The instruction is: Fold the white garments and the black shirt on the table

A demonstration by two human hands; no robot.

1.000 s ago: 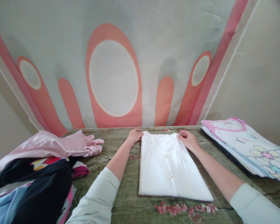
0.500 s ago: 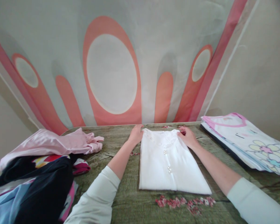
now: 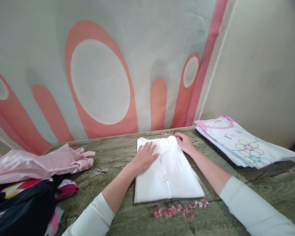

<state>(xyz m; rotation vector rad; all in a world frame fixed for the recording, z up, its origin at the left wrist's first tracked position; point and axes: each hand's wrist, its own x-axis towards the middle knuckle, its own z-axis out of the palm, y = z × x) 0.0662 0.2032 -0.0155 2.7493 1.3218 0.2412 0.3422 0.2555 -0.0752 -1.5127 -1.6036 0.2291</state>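
On the bench (image 3: 108,157), both hands are resting on a folded white garment (image 3: 169,173).

At the frame's left edge a heap of clothes (image 3: 27,193) is being cut off, and the stack of folded clothes (image 3: 241,144) at far right is running partly out of sharp view. The left hand (image 3: 145,156) is lying flat, fingers spread, on the garment's upper left part; the right hand (image 3: 184,142) is sitting at its far right corner, fingers curled, grip unclear. Bare bench is showing on both sides of the garment, with the wall hanging (image 3: 100,75) closing off the far edge.
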